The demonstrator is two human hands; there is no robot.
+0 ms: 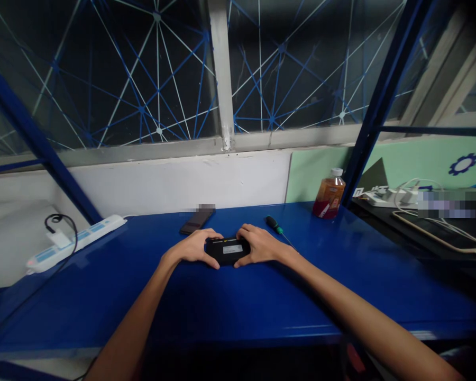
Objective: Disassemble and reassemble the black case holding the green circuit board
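Note:
A small black device (pixel 227 256) with a pale label on its upper face is at the middle of the blue table (pixel 230 312). My left hand (pixel 196 247) grips its left end, fingers at the far edge and thumb at the near edge. Around the right end, my right hand (pixel 257 246) holds it the same way. Just behind my left hand lies a dark phone (pixel 197 219). A screwdriver (pixel 274 225) with a green and black handle lies beyond my right hand, its shaft pointing toward my right forearm.
On the left is a white power strip (pixel 81 241) with a black cable plugged in. A bottle of amber drink (pixel 329 196) stands at the back right. Blue frame posts rise at both sides. Another phone (pixel 436 230) and white cables lie on a dark surface at the far right.

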